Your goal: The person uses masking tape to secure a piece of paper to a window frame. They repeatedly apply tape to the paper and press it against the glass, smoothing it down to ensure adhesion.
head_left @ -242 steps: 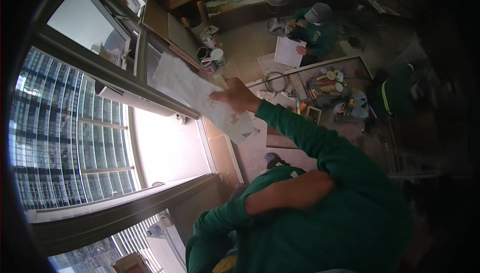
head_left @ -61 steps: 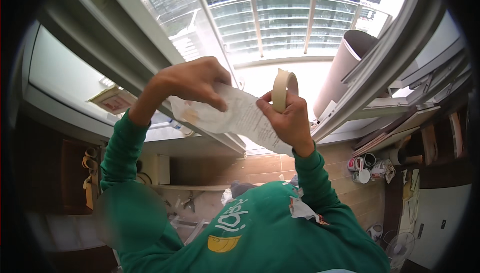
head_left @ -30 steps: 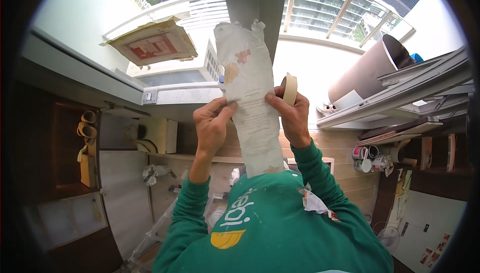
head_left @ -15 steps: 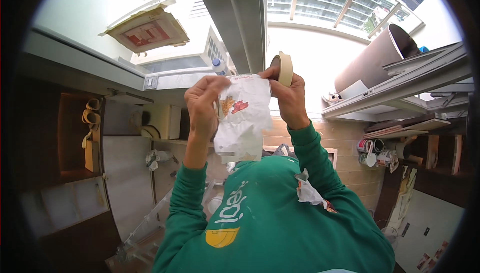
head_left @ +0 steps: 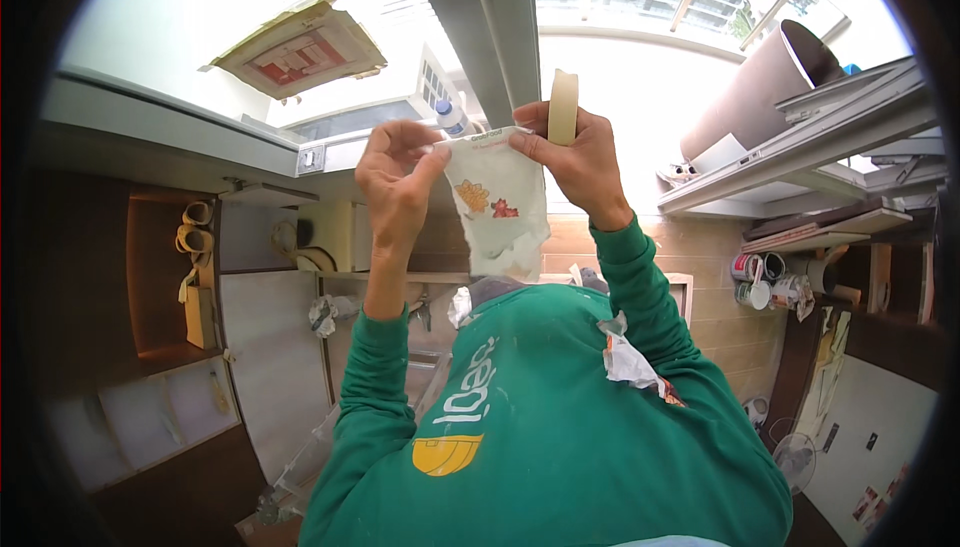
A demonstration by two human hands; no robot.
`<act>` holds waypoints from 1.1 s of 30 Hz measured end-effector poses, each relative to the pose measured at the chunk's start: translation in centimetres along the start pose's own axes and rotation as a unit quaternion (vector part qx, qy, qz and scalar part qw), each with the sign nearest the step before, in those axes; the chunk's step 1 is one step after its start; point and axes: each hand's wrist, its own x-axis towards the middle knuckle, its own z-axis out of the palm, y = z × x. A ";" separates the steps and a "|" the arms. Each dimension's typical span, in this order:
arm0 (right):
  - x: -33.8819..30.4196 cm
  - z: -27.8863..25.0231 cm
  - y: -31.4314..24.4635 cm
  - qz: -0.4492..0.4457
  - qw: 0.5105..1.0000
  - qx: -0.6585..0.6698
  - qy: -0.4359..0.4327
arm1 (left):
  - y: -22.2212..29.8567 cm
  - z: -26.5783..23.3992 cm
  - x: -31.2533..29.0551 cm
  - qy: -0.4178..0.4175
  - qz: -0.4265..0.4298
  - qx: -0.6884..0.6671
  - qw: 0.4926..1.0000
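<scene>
A thin, creased white paper sheet (head_left: 505, 172) with orange and red printed pictures hangs in front of my chest. My left hand (head_left: 393, 182) pinches its upper left corner between thumb and fingertips. At the upper right corner, my right hand (head_left: 580, 167) grips the same sheet with thumb and forefinger. A roll of cream masking tape (head_left: 563, 107) sits at the fingers of that right hand, edge-on. The sheet's lower edge is torn and lies over the view of my green sweatshirt (head_left: 570, 407).
A window frame post (head_left: 490, 27) stands just beyond my hands, with a bottle (head_left: 450, 117) on the sill. Left are open shelves (head_left: 165, 277); right, paint cans (head_left: 755, 277) and stacked boards (head_left: 825, 252). A crumpled wrapper (head_left: 632, 359) clings to my right sleeve side.
Both hands have risen slightly with the sheet, whose lower part swings away to the right. My left fingers have spread a little, and the tape roll has turned edge-on.
</scene>
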 end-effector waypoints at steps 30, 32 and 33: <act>2.5 9.0 -1.2 -0.041 0.995 -0.017 0.089 | 0.8 -3.1 8.2 -0.207 0.109 0.119 0.965; 2.4 8.9 -0.5 -0.048 0.993 -0.032 0.099 | 0.5 -2.4 8.1 -0.190 0.125 0.130 0.965; 2.5 8.8 -0.1 -0.051 0.992 -0.047 0.106 | 0.2 -2.0 8.1 -0.178 0.157 0.166 0.957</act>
